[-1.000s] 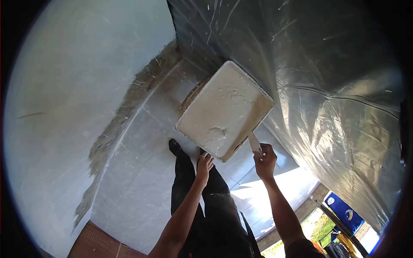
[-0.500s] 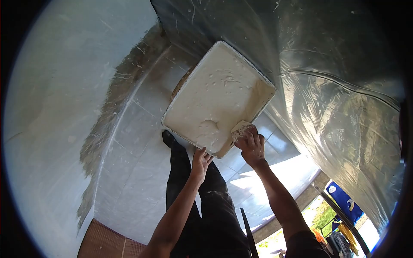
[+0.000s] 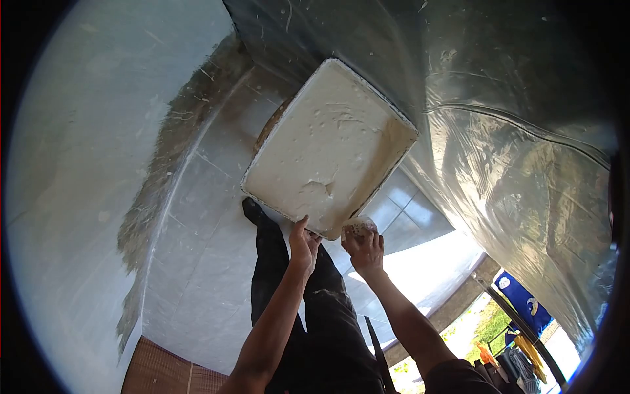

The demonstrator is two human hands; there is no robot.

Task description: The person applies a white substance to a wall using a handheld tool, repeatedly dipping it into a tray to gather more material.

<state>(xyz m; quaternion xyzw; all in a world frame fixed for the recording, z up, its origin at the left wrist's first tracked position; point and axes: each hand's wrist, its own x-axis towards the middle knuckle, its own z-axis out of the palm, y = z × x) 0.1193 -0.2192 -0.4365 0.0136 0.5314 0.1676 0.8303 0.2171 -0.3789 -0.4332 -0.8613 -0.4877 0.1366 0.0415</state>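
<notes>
A rectangular tray [image 3: 387, 111] full of thick white plaster is tilted up in front of me, above the tiled floor. My left hand [image 3: 303, 243] grips its near edge from below. My right hand [image 3: 363, 251] is beside it at the tray's near corner, closed on a small plaster-smeared scraper [image 3: 357, 228] whose blade tip touches the tray's rim. My dark trousers and one shoe [image 3: 251, 210] show below the tray.
A pale plastered wall [image 3: 98, 164] curves along the left, with a rough bare strip at its foot. Grey plastic sheeting [image 3: 512, 164] covers the right side. Grey floor tiles [image 3: 216, 262] lie below. An opening at the lower right shows sunlit ground and a blue object [image 3: 525, 302].
My right hand has pulled the scraper out of the tray and down to its near corner, closer to my left hand. The tray sits slightly higher and further left in view.
</notes>
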